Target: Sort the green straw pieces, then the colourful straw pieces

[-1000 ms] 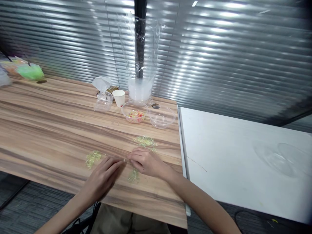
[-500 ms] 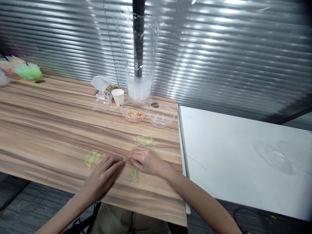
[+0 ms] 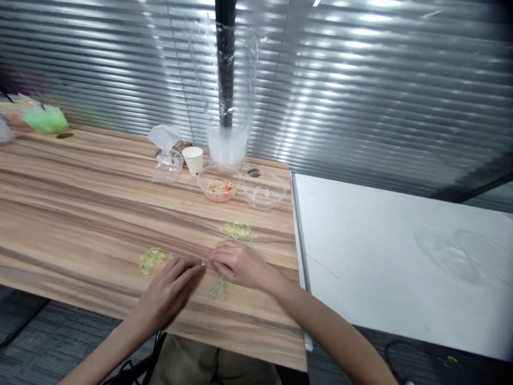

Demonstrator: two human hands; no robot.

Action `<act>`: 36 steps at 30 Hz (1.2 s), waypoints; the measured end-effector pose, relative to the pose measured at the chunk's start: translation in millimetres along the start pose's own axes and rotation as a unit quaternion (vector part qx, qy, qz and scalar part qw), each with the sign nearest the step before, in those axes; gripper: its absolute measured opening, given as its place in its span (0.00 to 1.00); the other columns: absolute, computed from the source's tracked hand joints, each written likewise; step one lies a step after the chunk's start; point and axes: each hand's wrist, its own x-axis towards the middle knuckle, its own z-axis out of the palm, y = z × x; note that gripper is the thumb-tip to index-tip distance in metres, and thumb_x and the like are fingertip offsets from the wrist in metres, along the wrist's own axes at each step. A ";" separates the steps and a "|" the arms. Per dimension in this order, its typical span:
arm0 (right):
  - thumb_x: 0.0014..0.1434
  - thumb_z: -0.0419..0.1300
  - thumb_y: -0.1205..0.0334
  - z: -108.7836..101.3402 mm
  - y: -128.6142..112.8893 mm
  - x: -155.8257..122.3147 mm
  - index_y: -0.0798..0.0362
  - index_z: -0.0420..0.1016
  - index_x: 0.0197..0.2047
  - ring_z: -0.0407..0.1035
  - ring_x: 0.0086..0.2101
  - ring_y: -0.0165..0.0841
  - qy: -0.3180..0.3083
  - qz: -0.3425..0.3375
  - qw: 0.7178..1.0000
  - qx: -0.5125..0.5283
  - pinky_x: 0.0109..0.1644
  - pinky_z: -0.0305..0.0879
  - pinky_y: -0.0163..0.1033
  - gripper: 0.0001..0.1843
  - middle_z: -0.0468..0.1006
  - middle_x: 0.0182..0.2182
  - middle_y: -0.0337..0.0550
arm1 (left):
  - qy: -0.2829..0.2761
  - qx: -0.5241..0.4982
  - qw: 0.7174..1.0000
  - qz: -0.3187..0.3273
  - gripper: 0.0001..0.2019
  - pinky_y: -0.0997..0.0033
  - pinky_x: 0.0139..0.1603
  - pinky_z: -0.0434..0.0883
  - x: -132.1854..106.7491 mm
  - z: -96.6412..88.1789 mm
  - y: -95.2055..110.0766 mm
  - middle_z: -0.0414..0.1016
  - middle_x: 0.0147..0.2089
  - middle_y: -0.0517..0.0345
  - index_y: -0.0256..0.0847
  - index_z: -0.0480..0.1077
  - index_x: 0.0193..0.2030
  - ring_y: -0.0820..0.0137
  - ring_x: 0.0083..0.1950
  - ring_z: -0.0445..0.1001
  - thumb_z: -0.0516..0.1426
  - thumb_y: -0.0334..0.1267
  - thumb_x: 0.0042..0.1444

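Note:
My left hand (image 3: 173, 286) rests low over the wooden table, its fingers pressed together and pointing right. A tiny pale sliver (image 3: 203, 262) shows at its fingertips. Facing it from the right, my right hand (image 3: 237, 264) has its fingertips closed in a pinch; what they hold, if anything, is too small to see. Three small heaps of thin green-yellow strips lie about: a left heap (image 3: 152, 260) beside my left hand, a far heap (image 3: 238, 230) beyond my right hand, and a near heap (image 3: 218, 287) just below my right fingers.
Behind the hands stand a clear bowl of red and yellow bits (image 3: 222, 193), another clear bowl (image 3: 263, 199), a paper cup (image 3: 193, 161), a clear plastic box (image 3: 168, 167) and bagged stacked bowls (image 3: 226, 147). To the right, a white table (image 3: 372, 256) meets the wooden table (image 3: 80, 214).
Both hands hold nearly the same pose. The whole view has shifted very slightly; the bowls, cup and heaps stay where they were on the table.

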 end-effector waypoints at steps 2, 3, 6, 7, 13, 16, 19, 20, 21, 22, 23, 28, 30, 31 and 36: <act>0.64 0.54 0.72 -0.1 0.2 0.1 0.55 0.74 0.40 0.73 0.40 0.32 -0.002 0.000 1.000 0.000 0.49 0.68 0.37 0.08 0.80 0.38 0.44 | -0.001 0.002 1.000 -0.001 0.14 0.64 0.49 0.68 0.4 0.2 -0.3 0.72 0.49 0.48 0.39 0.68 0.55 0.63 0.47 0.70 0.50 0.27 0.65; 0.63 0.54 0.73 0.1 0.5 0.1 0.55 0.74 0.40 0.73 0.41 0.32 -0.003 -0.001 1.000 -0.001 0.49 0.68 0.37 0.08 0.80 0.39 0.44 | -0.001 0.003 1.000 -0.002 0.14 0.64 0.48 0.68 0.7 0.1 -0.2 0.72 0.49 0.48 0.39 0.68 0.55 0.63 0.47 0.70 0.50 0.27 0.65; 0.63 0.55 0.73 1.8 2.1 -0.3 0.55 0.75 0.40 0.73 0.41 0.32 -0.001 -0.003 1.000 -0.003 0.50 0.68 0.37 0.08 0.80 0.39 0.44 | 0.001 0.001 1.000 -0.002 0.14 0.64 0.48 0.69 1.5 -0.6 0.7 0.73 0.48 0.48 0.39 0.68 0.54 0.63 0.47 0.70 0.50 0.27 0.65; 0.63 0.55 0.73 2.6 2.7 -0.5 0.55 0.75 0.40 0.73 0.41 0.32 -0.001 -0.003 1.000 -0.003 0.51 0.68 0.37 0.08 0.80 0.39 0.44 | 0.001 0.000 1.000 -0.003 0.14 0.65 0.48 0.69 1.7 -0.9 1.1 0.73 0.48 0.48 0.39 0.69 0.54 0.64 0.47 0.71 0.50 0.28 0.65; 0.63 0.55 0.73 4.5 4.0 -1.0 0.56 0.75 0.41 0.73 0.43 0.32 -0.003 -0.007 1.000 -0.001 0.52 0.67 0.37 0.09 0.80 0.40 0.45 | 0.005 0.004 1.000 -0.004 0.14 0.64 0.48 0.71 2.4 -2.2 2.2 0.73 0.48 0.47 0.40 0.69 0.54 0.63 0.47 0.71 0.49 0.29 0.65; 0.63 0.54 0.73 2.1 2.5 0.0 0.56 0.75 0.41 0.73 0.43 0.33 -0.009 -0.003 1.000 0.001 0.52 0.67 0.38 0.09 0.81 0.40 0.45 | 0.005 0.010 1.000 0.000 0.14 0.64 0.47 0.71 2.6 -2.1 1.8 0.73 0.48 0.48 0.39 0.69 0.54 0.63 0.47 0.71 0.49 0.29 0.65; 0.64 0.54 0.73 -1.8 0.0 1.4 0.56 0.75 0.39 0.73 0.42 0.33 -0.012 0.000 1.000 0.005 0.51 0.67 0.38 0.09 0.81 0.39 0.44 | 0.003 0.012 1.000 -0.002 0.14 0.64 0.48 0.70 2.8 -2.1 2.2 0.73 0.48 0.48 0.39 0.69 0.55 0.63 0.47 0.71 0.49 0.29 0.65; 0.64 0.54 0.73 -3.2 -0.9 1.8 0.55 0.75 0.39 0.73 0.41 0.33 -0.013 0.000 1.000 0.007 0.50 0.67 0.37 0.09 0.81 0.38 0.44 | 0.006 0.011 1.000 -0.002 0.14 0.64 0.48 0.71 2.9 -2.3 2.7 0.73 0.48 0.48 0.39 0.69 0.55 0.63 0.47 0.71 0.49 0.29 0.65; 0.64 0.54 0.73 -4.5 -1.7 2.3 0.55 0.75 0.38 0.73 0.40 0.32 -0.014 0.001 1.000 0.008 0.50 0.67 0.37 0.09 0.81 0.38 0.44 | 0.008 0.012 1.000 -0.002 0.14 0.64 0.48 0.71 3.1 -2.6 3.3 0.73 0.48 0.48 0.39 0.69 0.55 0.63 0.47 0.71 0.49 0.29 0.65; 0.64 0.53 0.73 -5.6 -2.5 2.6 0.55 0.75 0.38 0.73 0.40 0.32 -0.015 0.002 1.000 0.009 0.49 0.67 0.37 0.09 0.80 0.37 0.43 | 0.009 0.012 1.000 -0.002 0.14 0.64 0.48 0.71 3.2 -3.0 3.9 0.73 0.49 0.47 0.39 0.69 0.55 0.63 0.47 0.71 0.49 0.30 0.66; 0.64 0.53 0.73 -6.5 -3.0 2.9 0.55 0.74 0.37 0.73 0.39 0.32 -0.016 0.004 1.000 0.010 0.49 0.67 0.37 0.10 0.80 0.37 0.43 | 0.009 0.014 1.000 -0.002 0.14 0.64 0.48 0.71 3.5 -3.4 4.5 0.73 0.49 0.47 0.39 0.69 0.55 0.63 0.47 0.71 0.49 0.30 0.66; 0.64 0.54 0.73 -6.7 -2.9 2.8 0.55 0.74 0.34 0.72 0.37 0.32 -0.021 0.010 1.000 0.006 0.46 0.67 0.36 0.10 0.79 0.34 0.43 | 0.009 0.019 1.000 -0.003 0.13 0.64 0.48 0.70 4.3 -4.9 6.0 0.73 0.48 0.48 0.40 0.69 0.54 0.63 0.47 0.71 0.50 0.31 0.66; 0.64 0.54 0.73 -5.7 -2.1 2.4 0.55 0.74 0.35 0.72 0.38 0.32 -0.018 0.009 1.000 0.006 0.46 0.67 0.36 0.10 0.80 0.35 0.43 | 0.009 0.020 1.000 0.002 0.13 0.64 0.48 0.70 4.2 -4.8 5.6 0.73 0.48 0.48 0.40 0.69 0.54 0.63 0.47 0.71 0.49 0.30 0.66; 0.64 0.54 0.73 -5.1 -1.7 2.3 0.55 0.74 0.35 0.72 0.38 0.31 -0.015 0.009 1.000 0.007 0.46 0.67 0.36 0.09 0.80 0.35 0.43 | 0.009 0.022 1.000 0.004 0.13 0.64 0.48 0.70 3.9 -4.5 5.2 0.73 0.48 0.48 0.40 0.69 0.55 0.63 0.47 0.71 0.49 0.30 0.66; 0.64 0.54 0.74 -3.3 -0.4 1.9 0.56 0.75 0.37 0.73 0.39 0.32 -0.011 0.002 1.000 0.006 0.48 0.67 0.36 0.09 0.80 0.37 0.44 | 0.006 0.012 1.000 -0.004 0.14 0.63 0.49 0.71 1.7 -2.2 3.9 0.72 0.49 0.47 0.39 0.68 0.55 0.63 0.48 0.71 0.49 0.31 0.67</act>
